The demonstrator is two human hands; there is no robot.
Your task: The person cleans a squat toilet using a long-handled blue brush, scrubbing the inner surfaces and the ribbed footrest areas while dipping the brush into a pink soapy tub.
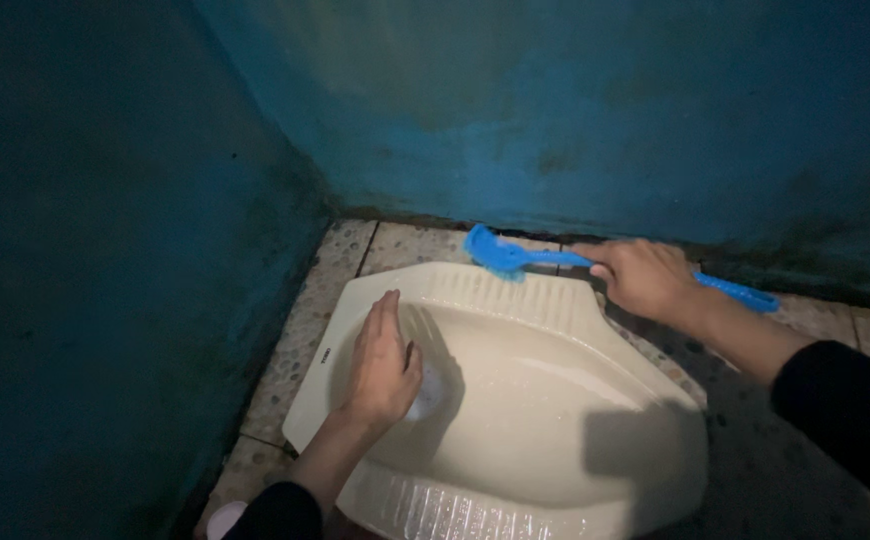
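Far left, a dark teal wall fills the view, too dim to show any detail. At the bottom edge, just beside your left sleeve, a small pale round thing is cut off by the frame; you cannot tell what it is. A small dark mark sits on the left rim of the cream squat toilet pan, too small to read.

Your left hand lies flat and open, fingers together and stretched, palm down on the inner left slope of the pan, holding nothing. Under its fingers a whitish patch shows in the basin, mostly hidden by the hand.

The pan's ridged footrests run along its far and near rims; the near end is cut off by the frame and the right side falls into shadow.

Further right, your right hand is closed around the handle of a blue toilet brush. Its head rests at the pan's far rim, on the speckled tile floor close to the blue back wall, well apart from your left hand. The handle's end sticks out past your wrist to the right.
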